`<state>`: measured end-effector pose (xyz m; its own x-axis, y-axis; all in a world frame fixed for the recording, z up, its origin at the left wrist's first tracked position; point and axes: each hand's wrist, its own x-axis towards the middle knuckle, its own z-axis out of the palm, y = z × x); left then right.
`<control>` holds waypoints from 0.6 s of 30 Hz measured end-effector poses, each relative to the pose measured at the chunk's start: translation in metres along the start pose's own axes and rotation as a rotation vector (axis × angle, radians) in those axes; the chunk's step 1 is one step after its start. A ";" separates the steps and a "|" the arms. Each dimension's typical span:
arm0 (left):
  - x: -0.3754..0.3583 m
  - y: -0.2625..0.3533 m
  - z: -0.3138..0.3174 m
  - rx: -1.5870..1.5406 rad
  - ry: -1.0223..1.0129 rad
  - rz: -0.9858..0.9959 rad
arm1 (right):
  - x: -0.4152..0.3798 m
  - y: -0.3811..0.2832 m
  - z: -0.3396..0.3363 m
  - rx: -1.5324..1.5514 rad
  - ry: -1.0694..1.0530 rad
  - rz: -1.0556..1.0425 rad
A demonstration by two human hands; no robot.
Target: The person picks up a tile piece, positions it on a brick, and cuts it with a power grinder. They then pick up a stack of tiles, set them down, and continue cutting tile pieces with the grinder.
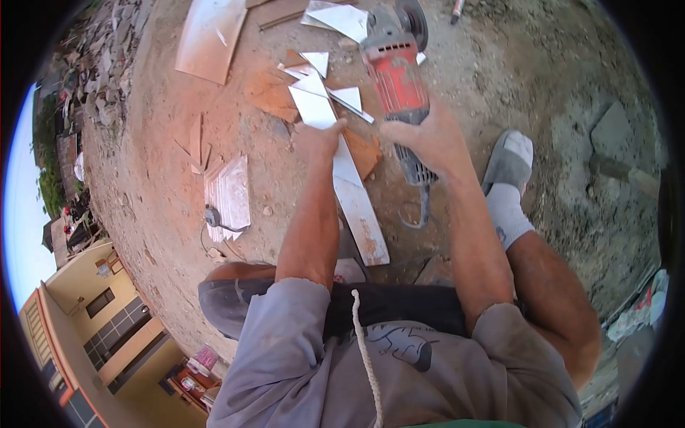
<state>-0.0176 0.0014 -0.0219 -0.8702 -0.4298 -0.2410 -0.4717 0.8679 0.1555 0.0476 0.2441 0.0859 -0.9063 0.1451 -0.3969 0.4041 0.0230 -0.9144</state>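
Note:
My left hand (319, 138) is closed around a long, narrow white tile strip (353, 196), which slants from the broken pieces down toward my knees. In my right hand (432, 139) is a red and black angle grinder (398, 82), gripped by its body behind the red housing. Its disc (412, 25) points away from me at the top, apart from the strip. The grinder's cord (424, 207) hangs from its rear end. White tile offcuts (347, 98) lie just beyond my left hand, over an orange-brown broken piece (364, 153).
A large tile (210, 39) lies at the upper left, with more white pieces (339, 19) beside the grinder. Stacked cut tiles (230, 196) on the left carry a measuring tape (212, 216). My foot in a slipper (510, 160) is on the right. Rubble and a house stand further left.

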 end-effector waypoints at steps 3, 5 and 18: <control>0.004 0.017 -0.014 0.037 -0.044 -0.004 | 0.011 0.007 0.000 -0.039 0.049 -0.010; 0.004 0.016 -0.018 0.028 -0.109 -0.027 | 0.009 0.013 0.000 -0.104 0.069 -0.021; -0.007 0.023 -0.020 0.070 -0.028 -0.037 | 0.009 0.014 0.004 -0.125 0.083 -0.103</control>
<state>-0.0252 0.0198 0.0024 -0.8477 -0.4555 -0.2720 -0.4913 0.8674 0.0785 0.0449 0.2418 0.0696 -0.9326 0.2161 -0.2889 0.3265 0.1644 -0.9308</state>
